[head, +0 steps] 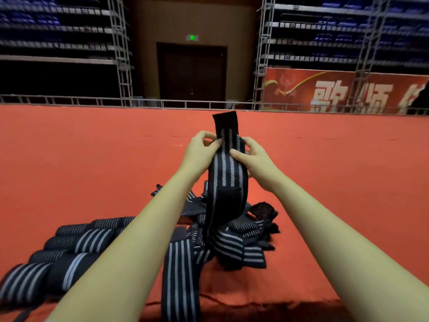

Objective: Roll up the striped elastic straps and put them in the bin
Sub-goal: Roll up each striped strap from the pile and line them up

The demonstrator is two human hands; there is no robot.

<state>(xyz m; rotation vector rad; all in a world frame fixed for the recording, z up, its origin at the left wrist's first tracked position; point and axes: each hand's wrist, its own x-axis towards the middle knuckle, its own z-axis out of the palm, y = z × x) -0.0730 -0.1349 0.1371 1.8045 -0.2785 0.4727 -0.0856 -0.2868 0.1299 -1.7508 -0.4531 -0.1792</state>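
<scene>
I hold a dark striped elastic strap (226, 173) upright in front of me, its plain black end sticking up above my fingers. My left hand (199, 152) pinches its left edge and my right hand (253, 159) pinches its right edge, thumb across the stripes. The strap hangs down into a loose heap of straps (234, 242) on the red surface. Several rolled straps (69, 249) lie in rows at the lower left. No bin is in view.
A red carpeted surface (92, 159) stretches ahead to a metal railing (185, 104). Beyond it are a dark door, scaffold towers, tiered seating and a red banner (336, 91) at the right. One flat strap (178, 282) runs toward me from the heap.
</scene>
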